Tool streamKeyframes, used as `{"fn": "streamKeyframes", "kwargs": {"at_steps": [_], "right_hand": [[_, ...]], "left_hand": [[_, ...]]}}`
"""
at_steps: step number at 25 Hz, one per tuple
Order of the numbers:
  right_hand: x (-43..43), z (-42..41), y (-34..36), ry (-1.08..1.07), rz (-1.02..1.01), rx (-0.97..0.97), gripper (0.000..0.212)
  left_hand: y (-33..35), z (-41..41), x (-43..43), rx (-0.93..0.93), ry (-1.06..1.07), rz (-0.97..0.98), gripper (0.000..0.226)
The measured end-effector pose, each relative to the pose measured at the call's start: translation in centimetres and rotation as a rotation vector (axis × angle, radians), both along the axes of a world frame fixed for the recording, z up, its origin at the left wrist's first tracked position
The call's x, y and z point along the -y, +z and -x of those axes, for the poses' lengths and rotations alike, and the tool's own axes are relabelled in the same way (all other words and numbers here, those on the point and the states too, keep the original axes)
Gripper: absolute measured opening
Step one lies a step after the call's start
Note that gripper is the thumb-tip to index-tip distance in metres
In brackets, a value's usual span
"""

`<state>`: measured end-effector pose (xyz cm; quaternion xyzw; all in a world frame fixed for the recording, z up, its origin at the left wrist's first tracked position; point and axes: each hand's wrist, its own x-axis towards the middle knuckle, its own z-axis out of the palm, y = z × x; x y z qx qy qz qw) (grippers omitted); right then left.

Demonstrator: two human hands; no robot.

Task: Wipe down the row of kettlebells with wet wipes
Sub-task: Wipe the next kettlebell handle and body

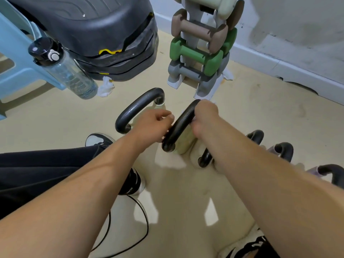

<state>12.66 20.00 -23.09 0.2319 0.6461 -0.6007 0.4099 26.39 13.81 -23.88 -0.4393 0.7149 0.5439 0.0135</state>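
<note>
On the floor (55, 127), a person's right hand (205, 116) clenches a wet wipe (211, 102) (only a white corner shows) round one kettlebell (181, 125) handle, the left hand (153, 127) gripping lower down, while the row (283, 149) rightward seemingly awaits wiping.

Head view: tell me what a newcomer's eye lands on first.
At centre, the left grip and right grip, both bare hands, clasp one black kettlebell handle. Behind it stands a dumbbell rack holding green dumbbells. A clear water bottle is at the left.
</note>
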Motion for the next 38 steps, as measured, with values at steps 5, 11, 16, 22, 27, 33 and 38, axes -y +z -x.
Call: {"fn": "streamKeyframes", "kwargs": {"at_steps": [5,11,16,22,27,33,38], "right_hand": [[1.9,1.6,1.5,0.297,-0.117,-0.053,0.018],[-1.1,-8.8,-0.1,0.509,-0.185,-0.536,0.067],[-4.1,-8.5,-3.3,0.881,-0.365,-1.032,0.064],[-0.8,0.6,0.4,1.507,-0.649,-1.15,0.04],[-4.4,-7.7,-0.1,1.992,-0.641,-1.53,0.042],[-4.3,-4.3,-1.3,1.79,-0.595,-1.766,0.054],[-4.4,-4.0,-0.8,1.666,-0.708,-1.81,0.052]], "left_hand": [[-1.0,0.1,-0.4,0.007,0.005,-0.002,0.021],[-0.3,-0.3,-0.1,-0.051,0.245,-0.128,0.029],[-0.5,-1.1,0.9,-0.05,0.296,-0.179,0.031],[-1.1,-1.8,1.1,0.03,0.248,-0.159,0.033],[-1.5,-3.0,0.9,0.015,0.342,-0.132,0.029],[-1.5,-3.4,0.4,0.056,0.283,-0.145,0.03],[-0.8,-3.7,-0.2,0.083,0.235,-0.136,0.031]]}}
